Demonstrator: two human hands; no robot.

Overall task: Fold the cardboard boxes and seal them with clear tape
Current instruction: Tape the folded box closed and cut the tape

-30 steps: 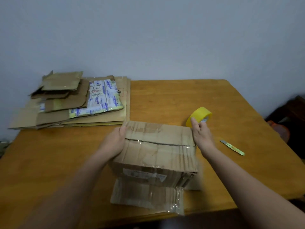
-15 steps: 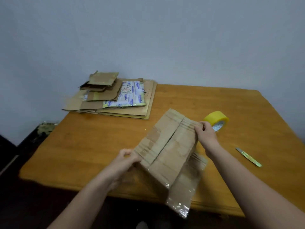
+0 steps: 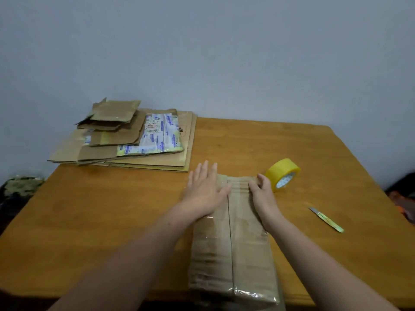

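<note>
Under the left hand point(image 3: 205, 190), pressing with straight fingers, the box point(image 3: 247, 254) sits on the table point(image 3: 112, 209). The right hand point(image 3: 263, 195) curls round its far edge, and the tape roll point(image 3: 282, 173) stands just beyond those knuckles.

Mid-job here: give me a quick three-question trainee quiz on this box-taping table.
1. True or false: the left hand lies flat on the cardboard box.
2. Which lies nearest the right hand: A knife, B yellow tape roll, C flattened cardboard stack?
3. How many hands touch the box?
Key: 1 true; 2 B; 3 two.
</note>
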